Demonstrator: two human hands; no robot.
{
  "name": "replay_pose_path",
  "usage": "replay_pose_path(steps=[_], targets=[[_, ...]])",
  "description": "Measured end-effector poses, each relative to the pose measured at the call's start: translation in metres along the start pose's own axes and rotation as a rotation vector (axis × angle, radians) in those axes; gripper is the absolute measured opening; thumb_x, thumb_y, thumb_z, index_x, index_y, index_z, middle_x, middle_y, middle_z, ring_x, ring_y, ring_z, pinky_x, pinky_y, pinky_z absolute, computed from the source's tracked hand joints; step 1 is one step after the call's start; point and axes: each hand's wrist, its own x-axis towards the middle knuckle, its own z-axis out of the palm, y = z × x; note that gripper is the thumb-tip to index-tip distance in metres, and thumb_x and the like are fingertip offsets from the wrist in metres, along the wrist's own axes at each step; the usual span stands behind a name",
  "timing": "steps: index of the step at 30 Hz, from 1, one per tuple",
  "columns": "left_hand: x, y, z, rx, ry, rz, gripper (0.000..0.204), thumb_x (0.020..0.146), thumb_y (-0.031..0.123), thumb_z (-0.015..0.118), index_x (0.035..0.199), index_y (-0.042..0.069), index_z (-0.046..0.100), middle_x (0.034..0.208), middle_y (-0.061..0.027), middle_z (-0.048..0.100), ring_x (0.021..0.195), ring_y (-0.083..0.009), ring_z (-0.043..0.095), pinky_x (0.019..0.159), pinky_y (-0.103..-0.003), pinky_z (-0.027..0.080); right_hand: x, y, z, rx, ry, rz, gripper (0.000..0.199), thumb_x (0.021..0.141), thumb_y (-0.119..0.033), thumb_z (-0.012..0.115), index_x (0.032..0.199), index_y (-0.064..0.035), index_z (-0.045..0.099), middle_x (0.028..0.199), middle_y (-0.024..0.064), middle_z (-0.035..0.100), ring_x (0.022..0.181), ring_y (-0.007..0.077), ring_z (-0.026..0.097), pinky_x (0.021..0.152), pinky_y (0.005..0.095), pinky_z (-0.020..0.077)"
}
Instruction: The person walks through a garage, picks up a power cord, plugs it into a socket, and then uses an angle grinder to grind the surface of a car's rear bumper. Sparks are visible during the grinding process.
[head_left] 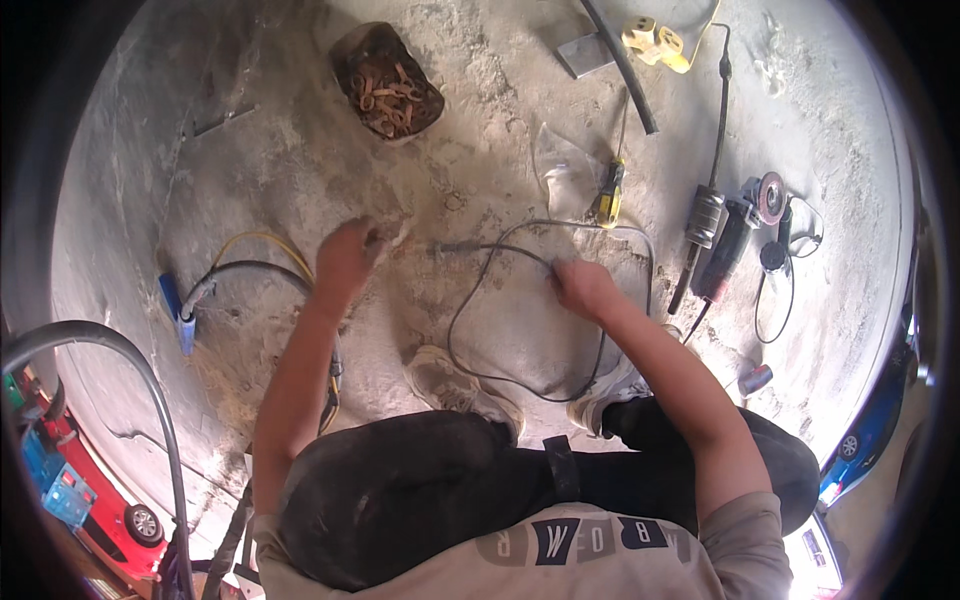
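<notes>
Thin dark-grey flexible cable [510, 248] looped on dusty grey concrete floor [480, 180], well inside its right edge; pinched in right hand [582, 290]. End stretch directed leftward from that grip, tip nearer left hand [345, 262], whose hold cannot be told.

Runs grey along the cable [652, 272], yellow and black on the screwdriver [611, 195]. Shows bright blue on the clamp [187, 335].
</notes>
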Motion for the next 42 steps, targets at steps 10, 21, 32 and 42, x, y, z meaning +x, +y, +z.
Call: replay_pose_path(steps=[10,21,32,42], targets=[[-0.004,0.025,0.045,0.206,0.129,0.112,0.027,0.078,0.009,0.064,0.104,0.008,0.060,0.096,-0.0131,0.060,0.091,-0.0308,0.060,0.077,-0.040,0.050,0.007,0.002,-0.007,-0.035,-0.046,-0.002,0.024,0.086,-0.028,0.055,0.088,-0.0043,0.061,0.076,0.0186,0.066,0.073,0.0372,0.065,0.064,0.0484,0.0518],[-0.016,0.030,0.042,0.493,0.167,0.015,0.032,0.077,0.011,0.064,0.108,0.008,0.060,0.103,-0.0085,0.060,0.094,-0.0258,0.061,0.075,-0.037,0.052,0.003,0.002,-0.003,0.012,-0.029,0.002,0.026,0.087,-0.029,0.055,0.086,-0.0046,0.062,0.077,0.0188,0.066,0.074,0.0379,0.065,0.065,0.0488,0.0515],[-0.008,-0.022,0.043,0.454,0.264,0.028,0.023,0.082,0.017,0.063,0.101,0.005,0.058,0.089,-0.0095,0.060,0.084,-0.0276,0.062,0.068,-0.038,0.051,0.007,0.003,-0.008,-0.003,-0.050,0.009,0.027,0.085,-0.029,0.056,0.080,-0.0037,0.063,0.076,0.0188,0.066,0.075,0.0375,0.065,0.066,0.0485,0.0514],[0.066,-0.104,-0.070,-1.693,0.291,-0.371,0.010,0.090,0.022,0.055,0.082,0.018,0.050,0.068,0.0051,0.044,0.061,-0.0085,0.045,0.055,-0.024,0.039,0.007,-0.002,-0.005,0.019,-0.080,0.068,0.024,0.084,-0.026,0.057,0.084,-0.0030,0.061,0.078,0.0200,0.066,0.075,0.0380,0.065,0.067,0.0485,0.0515]])
